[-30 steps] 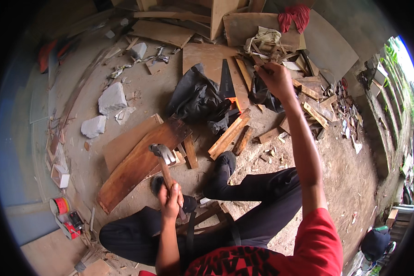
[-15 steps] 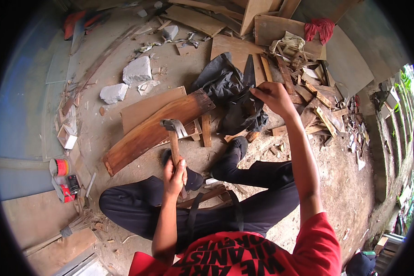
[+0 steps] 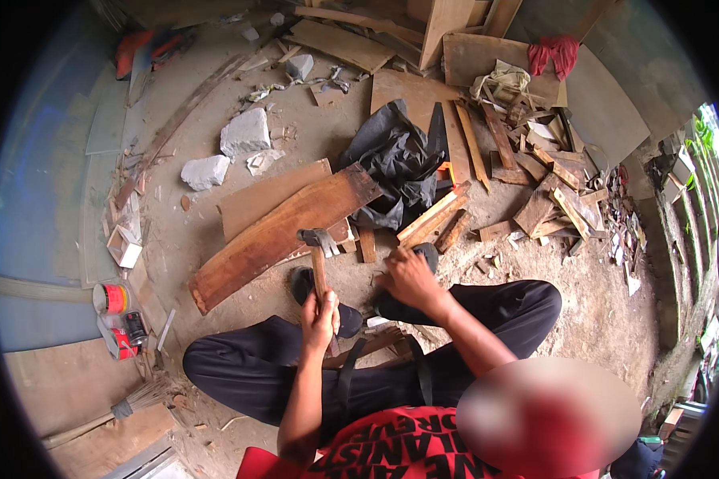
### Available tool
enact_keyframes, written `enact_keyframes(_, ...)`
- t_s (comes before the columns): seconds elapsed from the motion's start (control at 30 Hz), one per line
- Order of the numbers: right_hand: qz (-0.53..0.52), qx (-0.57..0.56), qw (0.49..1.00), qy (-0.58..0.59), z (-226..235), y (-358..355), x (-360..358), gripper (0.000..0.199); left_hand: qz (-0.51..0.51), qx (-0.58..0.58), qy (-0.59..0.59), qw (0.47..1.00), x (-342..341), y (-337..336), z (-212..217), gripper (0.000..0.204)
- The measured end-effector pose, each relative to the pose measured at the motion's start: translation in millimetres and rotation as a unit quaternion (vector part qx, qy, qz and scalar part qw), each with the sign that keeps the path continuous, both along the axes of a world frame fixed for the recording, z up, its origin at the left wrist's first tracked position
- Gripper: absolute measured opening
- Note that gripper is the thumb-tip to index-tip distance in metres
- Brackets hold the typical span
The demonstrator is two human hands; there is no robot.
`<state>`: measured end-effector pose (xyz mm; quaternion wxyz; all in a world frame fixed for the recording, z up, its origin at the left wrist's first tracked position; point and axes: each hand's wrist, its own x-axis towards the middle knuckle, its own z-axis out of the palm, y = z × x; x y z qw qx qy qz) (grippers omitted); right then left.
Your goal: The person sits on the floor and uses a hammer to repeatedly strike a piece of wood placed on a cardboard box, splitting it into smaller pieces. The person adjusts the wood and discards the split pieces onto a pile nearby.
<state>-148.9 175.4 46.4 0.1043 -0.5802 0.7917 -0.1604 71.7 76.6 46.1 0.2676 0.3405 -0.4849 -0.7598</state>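
Note:
A claw hammer [image 3: 319, 259] stands upright in my left hand [image 3: 320, 319], its fingers wrapped round the wooden handle and its metal head up. My right hand [image 3: 414, 279] is over my right shoe, fingers bent but apart, with nothing visible in them. Beyond it lie wood strips [image 3: 434, 215] beside a crumpled black plastic sheet [image 3: 387, 152]. A dark, tapering saw-like blade [image 3: 437, 128] with an orange part near its base shows by the sheet. Left of these, a curved brown wooden slab [image 3: 280, 239] rests partly over a flat board [image 3: 252, 199].
Scrap wood [image 3: 547, 199] is heaped on the right. Two white blocks [image 3: 245, 132] lie at the far left. Cans [image 3: 110, 298] stand by the left wall, near a stick broom [image 3: 132, 401]. Boards [image 3: 339, 44] lie at the back, and a red cloth [image 3: 554, 56] hangs there.
My right hand has let go of the black plastic sheet and drawn back toward my right shoe. The sheet has settled leftward, uncovering wood strips and an orange part. The hammer stays in my left hand.

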Motion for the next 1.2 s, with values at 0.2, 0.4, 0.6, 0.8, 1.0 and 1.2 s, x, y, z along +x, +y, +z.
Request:
enact_keyframes(0.2, -0.186, -0.119, 0.880, -0.420, 13, 22, 63, 0.030, -0.042, 0.023, -0.042, 0.998, -11, 12, -22, 0.053)
enact_keyframes(0.4, -0.149, -0.285, 0.925, -0.201, -58, -26, -1, 0.022, -0.060, -0.023, -0.067, 0.996, -32, 13, -32, 0.053)
enact_keyframes(0.6, -0.087, -0.145, 0.978, -0.126, -124, -98, -124, 0.026, -0.043, -0.033, -0.091, 0.994, -33, 14, -30, 0.051)
enact_keyframes(0.8, -0.074, 0.034, 0.995, -0.060, -166, -65, -125, 0.089, -0.023, -0.048, -0.115, 0.992, -14, 10, -45, 0.045)
enact_keyframes(1.0, -0.095, 0.059, 0.993, -0.027, -154, -41, -110, 0.093, -0.036, -0.027, -0.123, 0.991, -29, 3, -48, 0.045)
enact_keyframes(1.2, -0.137, -0.109, 0.981, -0.084, -131, -25, -97, 0.065, -0.052, -0.033, -0.114, 0.992, -38, 2, -48, 0.043)
